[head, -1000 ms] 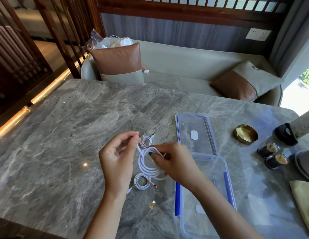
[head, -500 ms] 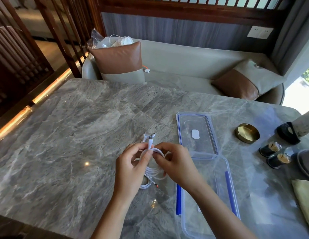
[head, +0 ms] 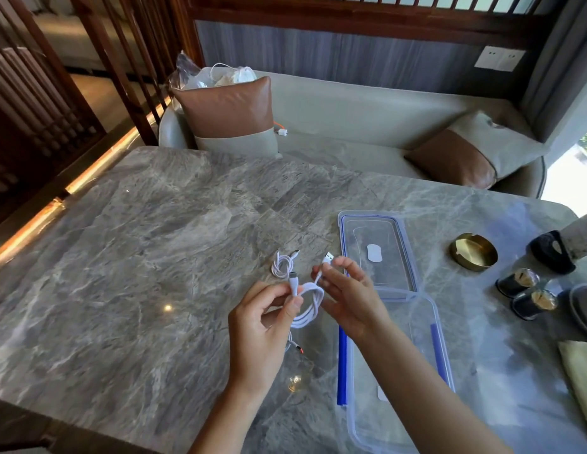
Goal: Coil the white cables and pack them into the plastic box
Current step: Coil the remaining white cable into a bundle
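Observation:
A white cable (head: pixel 308 304) hangs coiled in loops between my hands, lifted above the marble table (head: pixel 138 273). My left hand (head: pixel 262 329) pinches the coil just below one plug. My right hand (head: pixel 348 296) holds the other end, its USB plug sticking up past the fingertips. A second small white coiled cable (head: pixel 283 265) lies on the table just beyond. Part of a third cable with a red tip (head: pixel 293 345) lies under my left hand. The clear plastic box (head: pixel 429 362) with blue clips stands to the right, partly covered by my right forearm.
The box's lid (head: pixel 377 253) lies flat beyond the box. A brass ashtray (head: pixel 473 252), two small dark cups (head: pixel 528 291) and a black object (head: pixel 551 252) sit at the right. A yellow cloth (head: pixel 580 375) is at the right edge. A sofa with cushions stands behind the table.
Both hands have lifted the coiled cable off the table and drawn slightly apart. My right hand now holds the USB end up, and the loops hang tighter between the hands.

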### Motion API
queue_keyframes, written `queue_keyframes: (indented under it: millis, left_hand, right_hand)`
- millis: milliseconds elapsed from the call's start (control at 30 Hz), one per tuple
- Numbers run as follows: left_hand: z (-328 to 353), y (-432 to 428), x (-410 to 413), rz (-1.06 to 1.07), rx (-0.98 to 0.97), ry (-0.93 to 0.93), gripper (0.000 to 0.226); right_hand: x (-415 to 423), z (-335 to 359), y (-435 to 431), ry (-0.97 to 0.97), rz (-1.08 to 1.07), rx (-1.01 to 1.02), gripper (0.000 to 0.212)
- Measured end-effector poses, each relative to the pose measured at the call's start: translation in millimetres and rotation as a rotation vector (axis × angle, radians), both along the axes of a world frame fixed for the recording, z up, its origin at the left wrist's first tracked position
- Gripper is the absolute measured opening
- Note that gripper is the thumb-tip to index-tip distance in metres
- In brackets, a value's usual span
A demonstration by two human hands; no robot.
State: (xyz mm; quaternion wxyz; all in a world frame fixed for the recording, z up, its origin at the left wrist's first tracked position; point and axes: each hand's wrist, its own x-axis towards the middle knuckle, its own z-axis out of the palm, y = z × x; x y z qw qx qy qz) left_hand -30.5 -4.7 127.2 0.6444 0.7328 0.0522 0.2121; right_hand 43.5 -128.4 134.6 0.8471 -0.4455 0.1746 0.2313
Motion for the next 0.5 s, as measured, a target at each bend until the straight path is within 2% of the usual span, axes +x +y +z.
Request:
queue_keyframes:
  millis: [100, 233, 400, 500]
  left_hand:
    - [-14.4, 6.3, 6.5, 0.015, -0.046, 0.083, 0.021]
    - [-50.5, 26.7, 22.1, 0.063, -0.172, 0.253, 0.02]
    - [-97.7, 61.7, 48.3, 0.065, -0.085, 0.431, 0.021]
    - [-119.6, 82.9, 67.9, 0.065, -0.02, 0.507, 0.019]
  right_hand:
    - [4.7, -17.7, 0.7, -0.007, -0.014, -0.094, 0.023]
    - [6.2, -46.8, 8.5, 0.084, 0.133, -0.158, 0.016]
    - [21.4, -85.0, 20.7, 0.234, 0.284, -0.168, 0.004]
    - [39.7, -105.5, 34.6, 0.343, 0.337, -0.171, 0.011]
